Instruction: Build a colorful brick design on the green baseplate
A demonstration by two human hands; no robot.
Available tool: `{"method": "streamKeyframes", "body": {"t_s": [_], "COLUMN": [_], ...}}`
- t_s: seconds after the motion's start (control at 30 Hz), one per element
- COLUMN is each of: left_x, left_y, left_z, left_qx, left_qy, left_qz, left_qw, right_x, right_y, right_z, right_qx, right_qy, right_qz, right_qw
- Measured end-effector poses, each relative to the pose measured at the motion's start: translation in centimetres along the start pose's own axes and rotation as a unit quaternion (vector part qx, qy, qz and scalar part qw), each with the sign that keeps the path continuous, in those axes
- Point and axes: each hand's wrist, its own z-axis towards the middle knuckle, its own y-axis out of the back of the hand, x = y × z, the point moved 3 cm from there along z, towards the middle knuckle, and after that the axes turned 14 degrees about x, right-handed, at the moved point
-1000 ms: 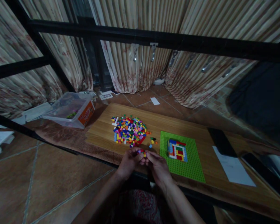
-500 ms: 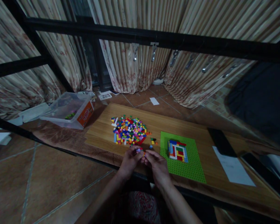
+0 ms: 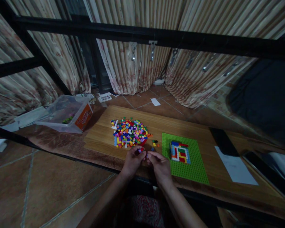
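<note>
My left hand (image 3: pixel 132 161) is closed on small toy bricks (image 3: pixel 141 150), red and purple, near the front edge of the wooden board. Close beside it, my right hand (image 3: pixel 158 164) pinches a small toy brick (image 3: pixel 147 155) that is mostly covered by the fingertips. Just beyond the hands lies a heap of mixed loose bricks (image 3: pixel 130 133). To the right is a green baseplate (image 3: pixel 197 167), bearing a low rectangular build of coloured bricks (image 3: pixel 180 152). A few loose bricks (image 3: pixel 154 143) lie between heap and baseplate.
A clear plastic box (image 3: pixel 61 122) with an orange label stands left of the wooden board (image 3: pixel 99 139). At the right lie a black phone-like slab (image 3: pixel 224 141), a white paper (image 3: pixel 237 166) and another dark flat object (image 3: pixel 268 172). A black metal bar (image 3: pixel 133 34) crosses above.
My fingertips have drawn slightly apart, with bricks now in each hand. The whole view has shifted a little; the build and heap look the same.
</note>
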Motion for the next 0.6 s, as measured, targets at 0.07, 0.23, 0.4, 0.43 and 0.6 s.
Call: {"method": "streamKeyframes", "body": {"t_s": [0.07,0.23,0.4,0.43,0.6], "left_x": [-0.2,-0.8,-0.6,-0.5,-0.7], "left_y": [0.4,0.9,1.0,1.0,0.9], "left_z": [0.6,2.1,2.7,2.8,2.5], "left_qx": [-0.015,-0.051,-0.044,-0.037,0.007], "left_qy": [-0.007,-0.04,-0.044,-0.044,-0.046], "left_qz": [0.09,0.286,0.278,0.265,0.173], "left_qw": [0.996,0.956,0.958,0.962,0.984], "right_x": [0.4,1.4,1.7,1.8,2.1], "right_y": [0.5,0.8,0.4,0.4,0.7], "right_z": [0.2,1.3,2.2,2.2,2.1], "right_qx": [-0.019,-0.021,-0.003,-0.006,-0.017], "right_qy": [0.038,0.097,0.117,0.118,0.108], "right_qz": [-0.13,-0.343,-0.331,-0.317,-0.222], "right_qw": [0.991,0.934,0.937,0.941,0.969]}}
